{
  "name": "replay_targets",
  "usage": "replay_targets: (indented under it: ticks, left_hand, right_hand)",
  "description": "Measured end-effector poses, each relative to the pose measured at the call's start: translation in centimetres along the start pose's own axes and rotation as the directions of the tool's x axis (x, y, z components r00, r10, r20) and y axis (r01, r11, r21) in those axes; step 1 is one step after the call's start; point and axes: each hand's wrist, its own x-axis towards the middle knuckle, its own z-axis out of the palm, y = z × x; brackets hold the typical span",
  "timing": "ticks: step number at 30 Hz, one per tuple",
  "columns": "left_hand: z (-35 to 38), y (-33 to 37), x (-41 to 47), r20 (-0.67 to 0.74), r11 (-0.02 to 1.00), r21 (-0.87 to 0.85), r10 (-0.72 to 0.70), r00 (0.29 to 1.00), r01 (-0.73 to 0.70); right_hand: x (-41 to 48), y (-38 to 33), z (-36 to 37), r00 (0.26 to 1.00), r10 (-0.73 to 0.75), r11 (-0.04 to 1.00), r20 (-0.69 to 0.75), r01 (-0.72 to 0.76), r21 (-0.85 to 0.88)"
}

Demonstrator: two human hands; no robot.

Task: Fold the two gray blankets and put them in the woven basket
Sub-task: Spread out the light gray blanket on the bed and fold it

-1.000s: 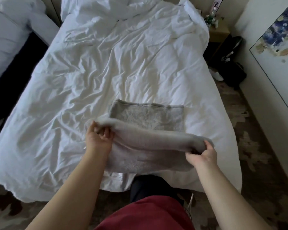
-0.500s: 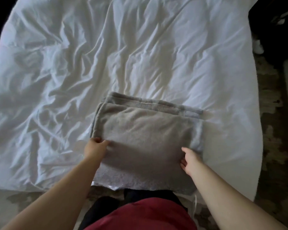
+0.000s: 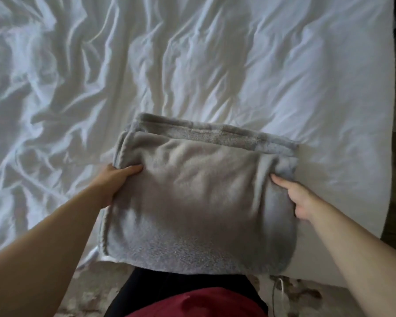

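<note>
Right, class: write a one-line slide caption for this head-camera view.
Left hand and right hand grip opposite sides of a folded gray blanket on a rumpled white duvet.

We find the folded blanket (image 3: 199, 202) on the bed (image 3: 192, 65), overhanging its near edge toward the right corner, our left hand (image 3: 117, 181) on its left side, our right hand (image 3: 300, 200) on its right.

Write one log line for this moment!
left hand: grips gray blanket, left edge | right hand: grips right edge | blanket: folded, on white bed
</note>
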Motion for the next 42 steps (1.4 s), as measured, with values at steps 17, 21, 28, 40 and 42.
replay_targets:
  ticks: [17, 21, 28, 40, 42]
  left_hand:
    - [-3.0, 3.0, 1.8, 0.091, 0.996, 0.091, 0.006, 0.996, -0.015]
    - [-4.9, 0.7, 0.6, 0.239, 0.979, 0.186, -0.124, 0.963, 0.080]
    - [-5.9, -3.0, -3.5, 0.346, 0.967, 0.207, -0.213, 0.914, 0.147]
    - [-2.6, -2.9, -8.0, -0.416, 0.878, 0.447, 0.035, 0.909, 0.171]
    - [-1.5, -1.7, -9.2, -0.349, 0.842, 0.535, 0.292, 0.890, -0.066]
  right_hand:
    - [-0.7, -5.3, -0.3, 0.992, -0.107, 0.978, 0.061, 0.094, 0.185]
    - [-1.0, -1.0, -0.6, 0.990, 0.124, 0.992, 0.070, -0.125, 0.007]
    - [-4.0, 3.2, -0.1, 0.966, 0.242, 0.968, 0.085, -0.234, -0.096]
    - [-6.7, 3.0, 0.3, 0.994, 0.054, 0.998, -0.097, -0.056, -0.015]
    - [-7.1, 2.7, 0.2, 0.994, 0.035, 0.999, -0.106, -0.037, -0.013]
